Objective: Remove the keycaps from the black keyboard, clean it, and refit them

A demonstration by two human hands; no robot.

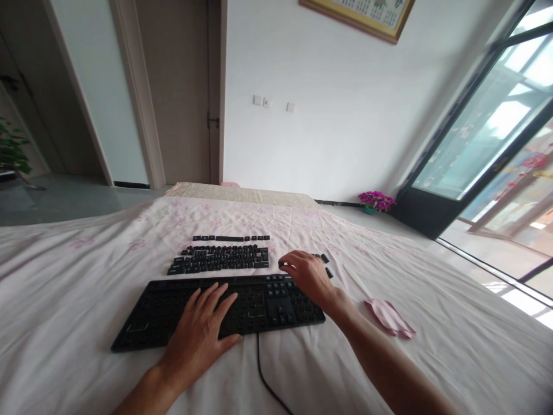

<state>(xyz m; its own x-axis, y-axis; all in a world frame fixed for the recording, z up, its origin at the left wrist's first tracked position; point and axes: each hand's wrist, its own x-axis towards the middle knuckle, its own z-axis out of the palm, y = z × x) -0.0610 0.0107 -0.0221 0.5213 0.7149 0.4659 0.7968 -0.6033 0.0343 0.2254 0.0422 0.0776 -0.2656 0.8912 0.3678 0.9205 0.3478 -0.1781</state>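
Observation:
A black keyboard [242, 314] lies on the sheet in front of me, most of its keycaps off and the bare sockets showing. Its arrow and navigation keys are still in place. My left hand [203, 320] rests flat on the keyboard's left half with fingers spread. Above the keyboard's far right edge, my right hand [302, 271] pinches a small black keycap [283, 264] between thumb and fingers. Rows of loose keycaps [220, 258] lie just beyond the keyboard, with a long space bar [229, 238] in the farthest row. A few more keycaps [325, 258] show partly behind my right hand.
A pink cloth [390, 317] lies right of my right forearm. From the keyboard's near edge a black cable [264, 374] runs toward me. The pale floral sheet [108, 276] is wrinkled. Beyond are a white wall, a door [177, 92] and a pot of purple flowers [375, 200].

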